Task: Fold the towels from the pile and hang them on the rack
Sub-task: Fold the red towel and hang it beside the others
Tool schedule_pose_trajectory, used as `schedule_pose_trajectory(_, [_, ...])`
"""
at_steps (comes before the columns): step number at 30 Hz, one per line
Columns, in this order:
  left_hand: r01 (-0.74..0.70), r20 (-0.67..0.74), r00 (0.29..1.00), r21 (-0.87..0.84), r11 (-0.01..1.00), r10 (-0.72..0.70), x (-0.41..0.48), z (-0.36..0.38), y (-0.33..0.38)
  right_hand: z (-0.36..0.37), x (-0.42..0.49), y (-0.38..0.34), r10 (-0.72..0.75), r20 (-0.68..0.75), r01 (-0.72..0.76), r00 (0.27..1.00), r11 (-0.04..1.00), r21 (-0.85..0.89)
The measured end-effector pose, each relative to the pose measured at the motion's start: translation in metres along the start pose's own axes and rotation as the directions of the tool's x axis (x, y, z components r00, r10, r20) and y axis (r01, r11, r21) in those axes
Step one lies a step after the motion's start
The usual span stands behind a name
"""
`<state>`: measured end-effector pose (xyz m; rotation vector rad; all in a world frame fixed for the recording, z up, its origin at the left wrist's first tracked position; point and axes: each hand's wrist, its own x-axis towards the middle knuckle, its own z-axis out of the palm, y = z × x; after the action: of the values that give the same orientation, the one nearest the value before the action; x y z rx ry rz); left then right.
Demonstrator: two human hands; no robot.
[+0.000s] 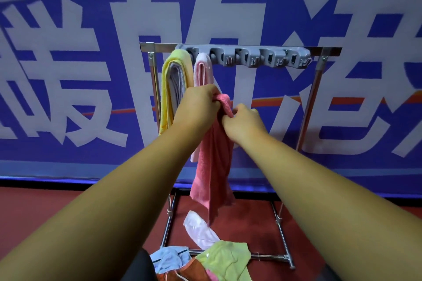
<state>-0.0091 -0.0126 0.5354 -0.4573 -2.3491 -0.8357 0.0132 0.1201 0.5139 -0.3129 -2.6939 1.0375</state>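
The top edge of a pink towel (213,166) is pinched in a closed grip by the left hand (201,102) and, just beside it, by the right hand (244,122). The cloth is left hanging straight down below the grip. Just behind and above, a pale pink towel (202,68) and a yellow towel (179,58) are draped on the rack (331,50). Well below the grip, the pile (226,255) is heaped on the floor (45,207).
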Motion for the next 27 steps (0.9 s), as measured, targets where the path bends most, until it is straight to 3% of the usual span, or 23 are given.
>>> schedule_pose_trajectory(3, [0.012, -0.011, 1.000, 0.047, 0.999, -0.011, 0.011, -0.012, -0.001, -0.005, 0.011, -0.009, -0.157, -0.026, 0.155, 0.987, 0.985, -0.072])
schedule_pose_trajectory(8, [0.068, 0.009, 0.997, 0.173, 0.983, -0.071, 0.023, -0.030, -0.005, -0.028, 0.017, -0.034, -0.236, -0.195, 0.239, 0.952, 0.971, -0.010])
schedule_pose_trajectory(11, [0.088, -0.009, 0.996, 0.192, 0.978, -0.087, 0.029, -0.032, -0.013, -0.039, 0.022, -0.050, -0.278, -0.223, 0.277, 0.934, 0.960, -0.035])
schedule_pose_trajectory(15, [0.185, -0.034, 0.983, 0.205, 0.961, -0.182, 0.044, -0.039, -0.018, -0.048, 0.026, -0.067, -0.301, -0.236, 0.296, 0.924, 0.954, -0.056])
schedule_pose_trajectory(19, [0.163, -0.134, 0.981, 0.213, 0.963, -0.137, 0.063, -0.051, -0.018, -0.056, 0.034, -0.083, -0.306, -0.268, 0.296, 0.914, 0.952, -0.078])
schedule_pose_trajectory(27, [0.161, -0.170, 0.978, 0.250, 0.955, -0.121, 0.110, -0.063, -0.012, -0.065, 0.073, -0.105, -0.283, -0.314, 0.246, 0.906, 0.957, -0.153])
